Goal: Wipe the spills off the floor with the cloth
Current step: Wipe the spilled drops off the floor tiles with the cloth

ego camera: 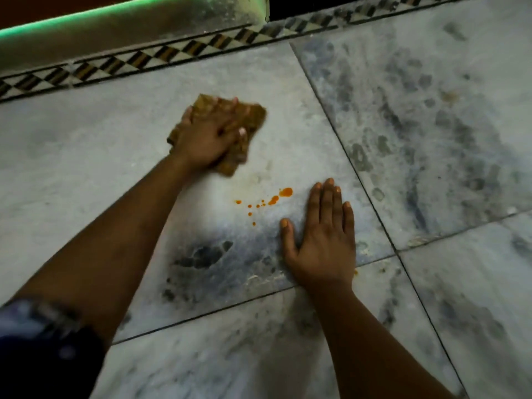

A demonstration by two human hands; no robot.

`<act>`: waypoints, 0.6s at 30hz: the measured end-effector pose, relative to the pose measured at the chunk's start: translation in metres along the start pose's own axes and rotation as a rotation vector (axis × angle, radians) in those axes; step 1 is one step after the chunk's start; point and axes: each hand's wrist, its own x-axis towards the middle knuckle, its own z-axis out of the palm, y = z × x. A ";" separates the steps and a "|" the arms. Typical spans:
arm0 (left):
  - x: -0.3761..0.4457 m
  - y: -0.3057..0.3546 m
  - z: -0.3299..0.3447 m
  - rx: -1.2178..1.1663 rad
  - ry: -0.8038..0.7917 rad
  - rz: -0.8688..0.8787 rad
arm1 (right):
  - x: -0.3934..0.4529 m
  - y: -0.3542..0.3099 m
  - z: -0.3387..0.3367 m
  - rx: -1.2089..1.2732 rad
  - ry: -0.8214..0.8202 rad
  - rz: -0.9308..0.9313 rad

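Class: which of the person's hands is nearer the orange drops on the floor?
Right. The right hand lies flat just beside the orange drops; the left hand, gripping the cloth, is farther up-left.

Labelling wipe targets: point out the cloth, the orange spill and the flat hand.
cloth (pixel 253 116), head view, bare right edge beyond the fingers.
orange spill (pixel 285 192), head view, largest drop at the trail's right end.
right hand (pixel 322 240), head view, back of the hand, flat on the floor.
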 end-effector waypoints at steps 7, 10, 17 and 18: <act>0.007 0.073 0.022 -0.060 -0.060 0.081 | -0.002 -0.001 0.000 -0.018 -0.008 -0.001; -0.039 0.070 0.022 -0.077 -0.123 0.184 | -0.001 0.001 0.000 -0.030 -0.024 -0.017; -0.024 0.068 0.023 0.160 -0.156 0.113 | -0.002 0.003 0.001 -0.029 -0.039 -0.033; -0.024 0.077 0.025 0.175 -0.147 0.115 | -0.001 0.003 0.000 -0.026 -0.051 -0.033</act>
